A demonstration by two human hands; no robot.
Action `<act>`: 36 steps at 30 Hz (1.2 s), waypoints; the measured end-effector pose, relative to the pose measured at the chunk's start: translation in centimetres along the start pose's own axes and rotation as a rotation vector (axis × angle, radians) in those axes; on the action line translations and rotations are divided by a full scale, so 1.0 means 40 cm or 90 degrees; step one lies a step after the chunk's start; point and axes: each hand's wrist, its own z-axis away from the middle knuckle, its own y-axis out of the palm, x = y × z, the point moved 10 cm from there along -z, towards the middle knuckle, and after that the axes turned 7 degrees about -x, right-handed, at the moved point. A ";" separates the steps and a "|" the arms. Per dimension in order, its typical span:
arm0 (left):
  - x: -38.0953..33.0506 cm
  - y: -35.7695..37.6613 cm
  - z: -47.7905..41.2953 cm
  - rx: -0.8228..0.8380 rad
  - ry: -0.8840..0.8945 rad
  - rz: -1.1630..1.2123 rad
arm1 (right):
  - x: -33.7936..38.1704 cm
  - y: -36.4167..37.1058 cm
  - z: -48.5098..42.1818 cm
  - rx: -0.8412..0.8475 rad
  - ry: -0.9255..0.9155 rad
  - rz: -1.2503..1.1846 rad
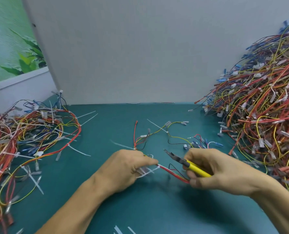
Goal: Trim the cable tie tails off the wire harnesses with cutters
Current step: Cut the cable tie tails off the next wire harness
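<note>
Stretching the wire harness [172, 173] between my hands just above the green tabletop [140, 208] leaves its white cable tie tail [148, 172] sticking out clear for cutting. My left hand [132, 168] pinches the wires at the tie; my right hand [213, 169] grips the other end plus the yellow-handled cutters [186, 162], nose pointing away from the tail.

We hold one wire harness [172, 173] and the cutters [187, 163].
Its red, yellow and black wires run between our left hand [128, 168] and right hand [213, 169]. A white tie tail [148, 172] sticks out by our left thumb. The yellow-handled cutters sit in our right hand, tips pointing up and left.
</note>
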 end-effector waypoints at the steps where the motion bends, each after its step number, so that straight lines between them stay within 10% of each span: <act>1: -0.016 0.007 -0.003 0.002 0.027 -0.020 | -0.003 0.001 0.003 0.008 0.001 -0.005; 6: -0.060 0.020 -0.010 -0.008 0.091 -0.049 | -0.010 0.028 0.006 0.045 0.010 0.041; 15: 0.051 0.111 0.014 0.217 -0.264 0.210 | -0.035 0.028 0.003 0.039 0.054 0.181; 36: 0.058 0.120 0.011 0.248 -0.303 0.201 | 0.032 0.026 0.019 -0.042 0.018 0.598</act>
